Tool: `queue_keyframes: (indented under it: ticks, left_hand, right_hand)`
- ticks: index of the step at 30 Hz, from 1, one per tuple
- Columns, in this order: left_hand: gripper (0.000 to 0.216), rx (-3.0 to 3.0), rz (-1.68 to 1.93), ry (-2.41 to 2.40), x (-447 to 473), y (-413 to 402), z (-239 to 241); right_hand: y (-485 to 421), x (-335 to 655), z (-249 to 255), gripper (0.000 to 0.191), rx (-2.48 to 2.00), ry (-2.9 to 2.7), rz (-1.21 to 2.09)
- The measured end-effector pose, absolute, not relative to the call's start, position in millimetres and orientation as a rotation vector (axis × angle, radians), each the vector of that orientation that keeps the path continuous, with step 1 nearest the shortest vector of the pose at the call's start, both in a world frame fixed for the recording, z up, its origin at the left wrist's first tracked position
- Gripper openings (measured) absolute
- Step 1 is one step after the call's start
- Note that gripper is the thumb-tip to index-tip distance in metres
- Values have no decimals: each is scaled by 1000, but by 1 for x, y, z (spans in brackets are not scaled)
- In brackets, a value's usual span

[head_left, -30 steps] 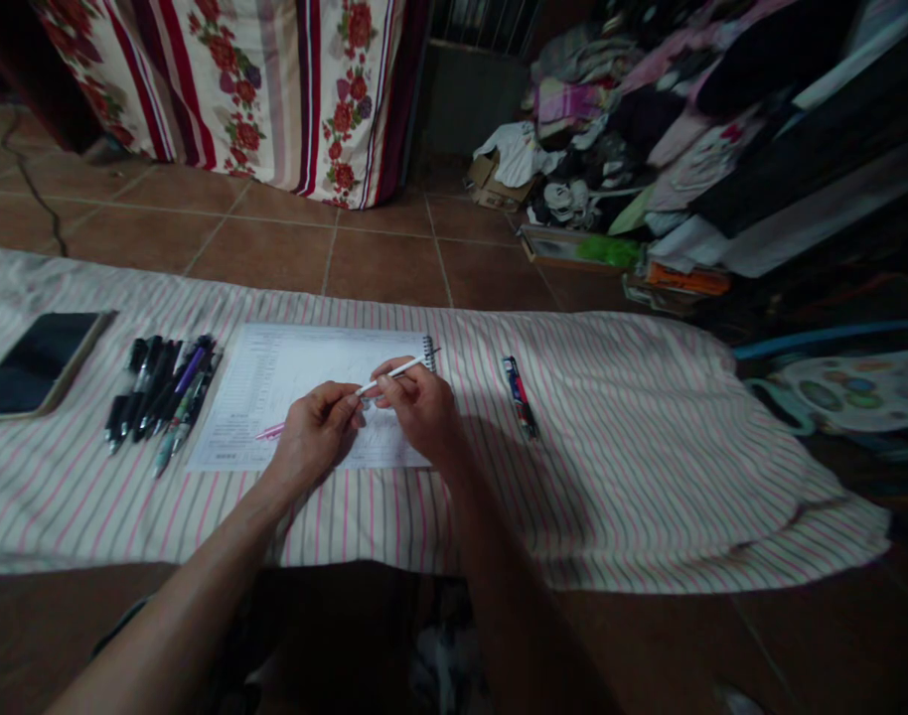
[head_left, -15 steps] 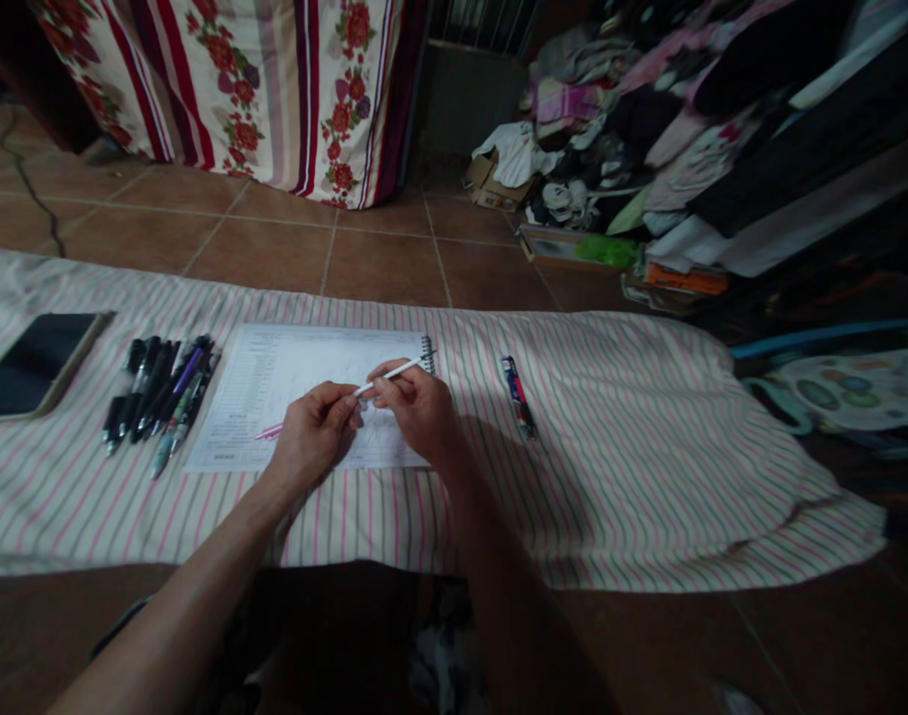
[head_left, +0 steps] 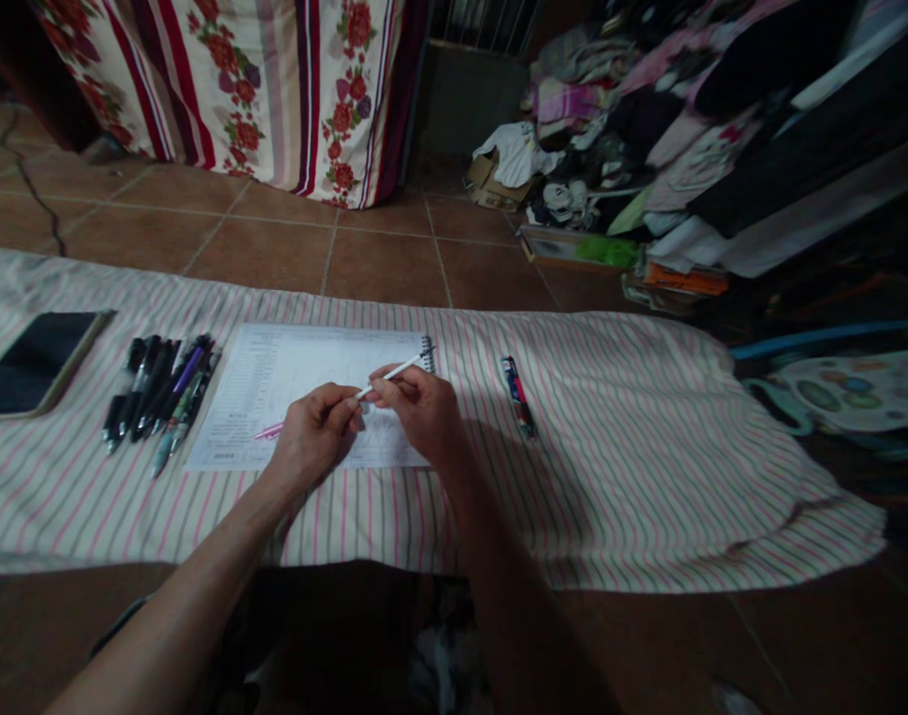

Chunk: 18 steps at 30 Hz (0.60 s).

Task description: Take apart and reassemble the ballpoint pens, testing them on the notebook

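Observation:
My left hand (head_left: 316, 427) is closed, pinching the lower left end of a slim white pen (head_left: 401, 366). My right hand (head_left: 425, 409) grips the same pen nearer its dark, thin tip, which points up and right. Both hands are just above a printed sheet (head_left: 275, 367) with faint writing. Part of a pink pen (head_left: 270, 431) shows beside my left wrist; the rest of it is hidden behind the hand. Black spiral binding (head_left: 427, 353) shows at the sheet's right edge.
Several pens (head_left: 167, 387) lie in a bunch left of the sheet, with a dark-screened tablet (head_left: 37, 362) farther left. To the right, a dark blue and red pen (head_left: 518, 397) rests on the striped cloth (head_left: 648, 447). Clothes (head_left: 573, 99) are heaped beyond, at the back right.
The white pen has tilted slightly, and my right hand has shifted a little to the right. Both hands keep their hold on it.

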<state>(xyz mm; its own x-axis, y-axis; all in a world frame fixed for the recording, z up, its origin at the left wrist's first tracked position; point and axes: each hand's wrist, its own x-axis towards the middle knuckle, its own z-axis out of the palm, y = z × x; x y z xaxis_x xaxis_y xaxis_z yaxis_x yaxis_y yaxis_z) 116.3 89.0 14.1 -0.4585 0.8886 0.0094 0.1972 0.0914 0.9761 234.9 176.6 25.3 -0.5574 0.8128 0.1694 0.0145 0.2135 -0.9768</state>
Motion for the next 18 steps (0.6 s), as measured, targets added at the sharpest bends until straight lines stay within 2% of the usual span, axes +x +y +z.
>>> queue_keyframes:
  ticks: [8,18]
  left_hand:
    - [17,1134,1341,1783,116,86,15]
    - [15,1068,1437,1703,120,89,17]
  right_hand:
    - [174,237,25,12,-800,-1788,1405]
    - [178,243,24,15,-762,-1792,1440]
